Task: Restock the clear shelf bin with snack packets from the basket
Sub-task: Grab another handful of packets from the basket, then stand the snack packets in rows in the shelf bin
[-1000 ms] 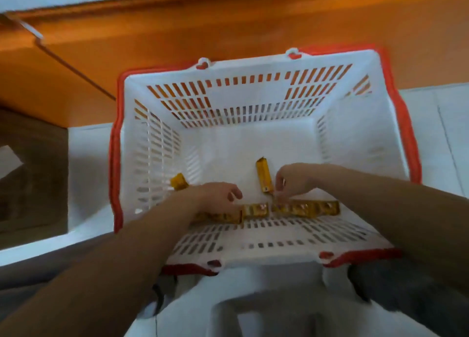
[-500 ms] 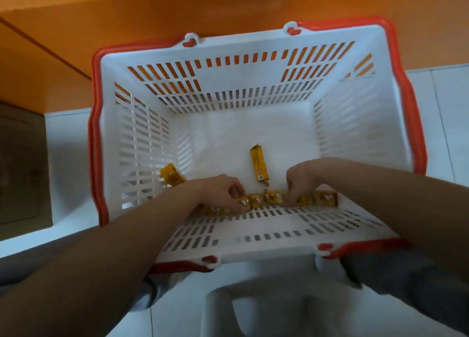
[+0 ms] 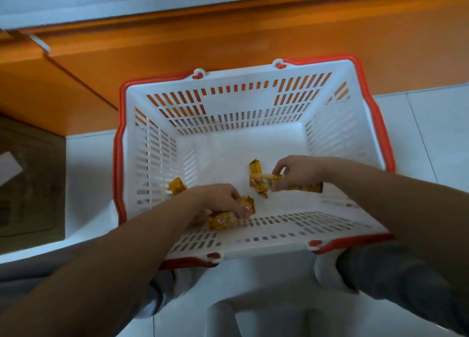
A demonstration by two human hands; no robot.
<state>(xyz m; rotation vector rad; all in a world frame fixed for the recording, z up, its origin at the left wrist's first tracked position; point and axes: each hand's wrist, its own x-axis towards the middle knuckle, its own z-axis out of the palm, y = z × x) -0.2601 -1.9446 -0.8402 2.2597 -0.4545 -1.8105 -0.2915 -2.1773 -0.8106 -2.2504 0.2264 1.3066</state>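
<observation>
Covered, blurred, cut off
The left hand [image 3: 223, 197] covers part of the snack packets [image 3: 223, 221]; their print blurs; cardboard box [image 3: 30, 179] at nine o'clock is cut off.

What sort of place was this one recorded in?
Probably a small shop, low down by a shelf unit: a white shopping basket with a red rim holds yellow snack packets, an orange shelf base runs behind it, and a cardboard carton stands at left.
</observation>
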